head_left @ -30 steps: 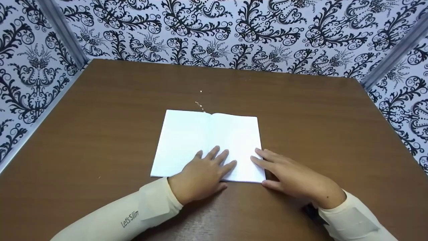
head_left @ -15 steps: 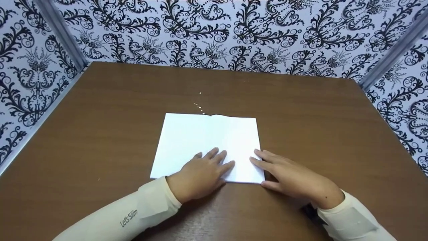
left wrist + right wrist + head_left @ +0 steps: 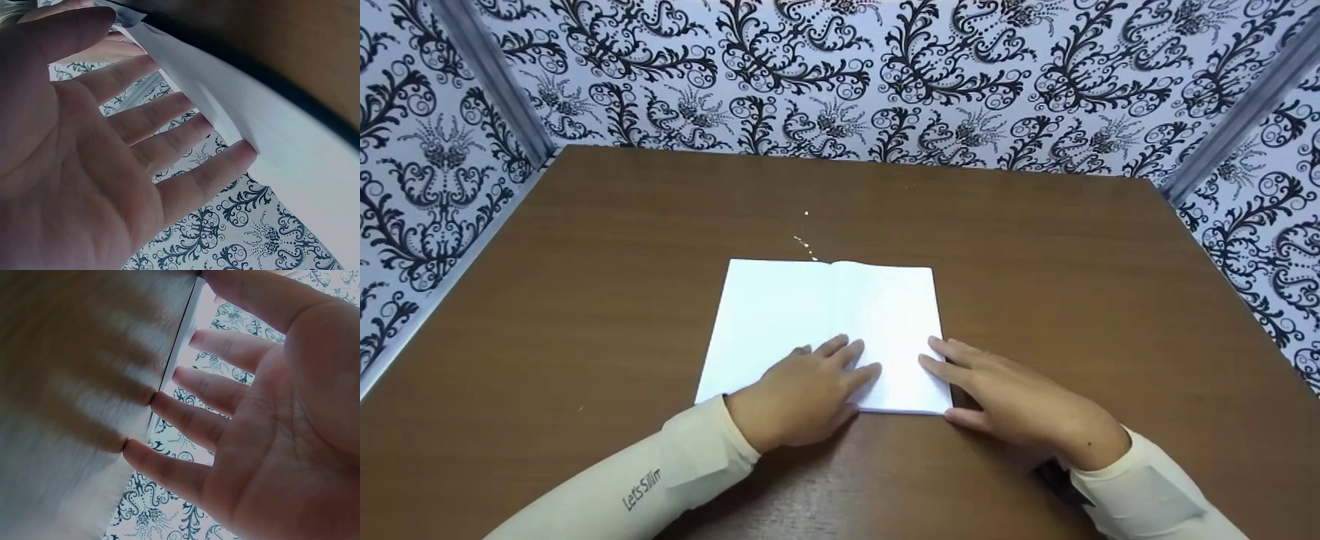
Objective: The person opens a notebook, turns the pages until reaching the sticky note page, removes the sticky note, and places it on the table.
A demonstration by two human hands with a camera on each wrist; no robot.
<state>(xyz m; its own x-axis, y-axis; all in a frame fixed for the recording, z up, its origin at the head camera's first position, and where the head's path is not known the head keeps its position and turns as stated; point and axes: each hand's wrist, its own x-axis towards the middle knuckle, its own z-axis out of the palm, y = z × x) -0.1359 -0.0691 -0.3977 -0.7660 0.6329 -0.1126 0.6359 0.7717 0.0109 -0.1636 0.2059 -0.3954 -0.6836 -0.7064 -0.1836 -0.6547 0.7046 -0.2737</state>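
An open notebook with blank white pages lies flat on the brown table. My left hand rests on its lower middle, fingers spread across the fold and onto the right page. In the left wrist view the fingertips meet the white paper while the palm arches above it. My right hand is at the notebook's right edge, two fingertips over the page margin and the thumb by the lower right corner. The right wrist view has those fingers straight and spread, two tips down on the table beside the notebook's edge.
The brown table reaches back to a wall papered in black and white scrolls. A few small white crumbs lie just beyond the notebook's top edge. Grey posts stand at the corners.
My left hand has slid slightly left and down over the pages. The right hand keeps its place at the notebook's edge. The whole scene sits a little lower in the head view.
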